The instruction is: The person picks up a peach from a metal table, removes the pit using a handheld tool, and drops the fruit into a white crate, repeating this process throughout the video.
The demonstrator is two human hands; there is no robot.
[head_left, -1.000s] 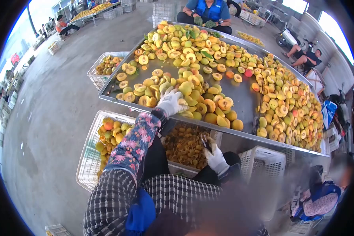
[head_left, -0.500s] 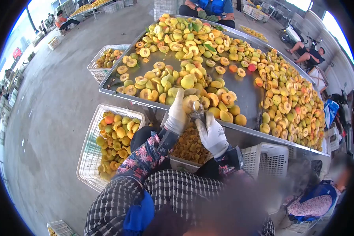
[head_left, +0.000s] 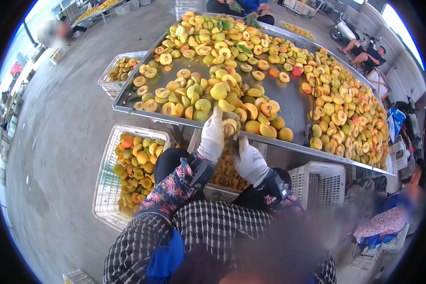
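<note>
My left hand [head_left: 213, 137], in a white glove, is closed around a yellow peach half [head_left: 229, 127] just over the near edge of the metal table [head_left: 288, 102]. The fruit's cut face is turned up. My right hand [head_left: 251, 163], also white-gloved, has its fingers closed on a small metal pitting tool [head_left: 234, 137]. Its tip meets the lower edge of the peach half and is mostly hidden. Right beyond my hands lies a heap of halved peaches [head_left: 194, 97]. Below them, a crate of peach scraps [head_left: 227, 170] stands between my knees.
A white crate of peach halves [head_left: 139, 170] stands at my left, another crate [head_left: 120, 71] behind it. More peach halves [head_left: 350, 123] cover the table's right side. A white crate [head_left: 317, 184] sits at right, near a seated person [head_left: 383, 220]. Another person's gloved hands [head_left: 244, 13] show across the table.
The pitting tool's shiny end, visible over the peach half before, is now lower and largely hidden. My right hand has dropped slightly. The view has shifted a little.
</note>
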